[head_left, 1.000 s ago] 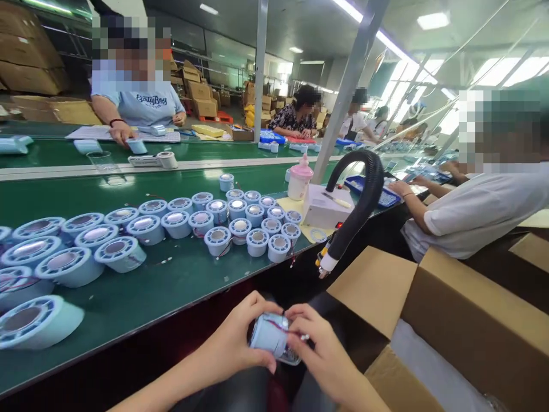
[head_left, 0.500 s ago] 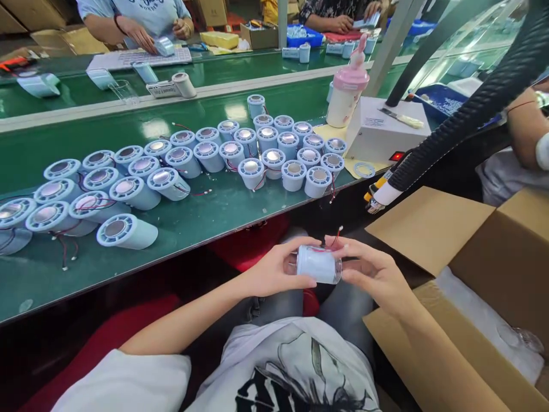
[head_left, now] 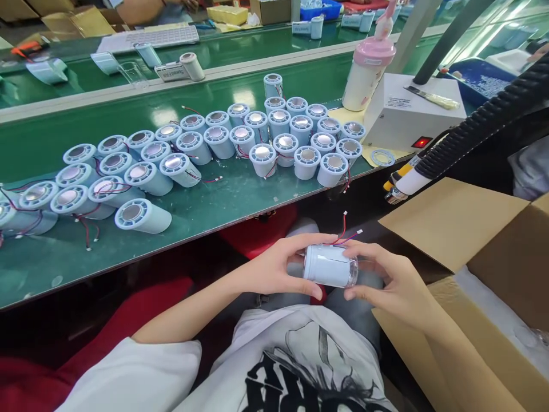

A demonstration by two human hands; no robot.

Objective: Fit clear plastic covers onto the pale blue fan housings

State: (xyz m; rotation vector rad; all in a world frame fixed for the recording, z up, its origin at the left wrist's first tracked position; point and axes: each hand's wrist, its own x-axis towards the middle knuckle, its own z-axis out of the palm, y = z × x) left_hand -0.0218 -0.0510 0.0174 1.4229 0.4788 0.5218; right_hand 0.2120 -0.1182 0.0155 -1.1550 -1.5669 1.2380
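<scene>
Cylinder [head_left: 329,265], pale blue, lay sideways over the lap, below the green bench [head_left: 206,203] edge. Left hand [head_left: 274,269] and right hand [head_left: 386,280] each had a grip on one end. Red wires [head_left: 345,232] stuck up from cylinder. Cardboard box [head_left: 463,229] sat right of cylinder.

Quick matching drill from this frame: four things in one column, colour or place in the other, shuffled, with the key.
1. cylinder in both hands
2. bottle cap
3. switch on the white box
4. hose

a. pink
b. black, ribbed
c. lit red
d. pale blue, over the lap

The left hand and right hand grip the cylinder's ends.

Pairs: 1-d, 2-a, 3-c, 4-b
</scene>
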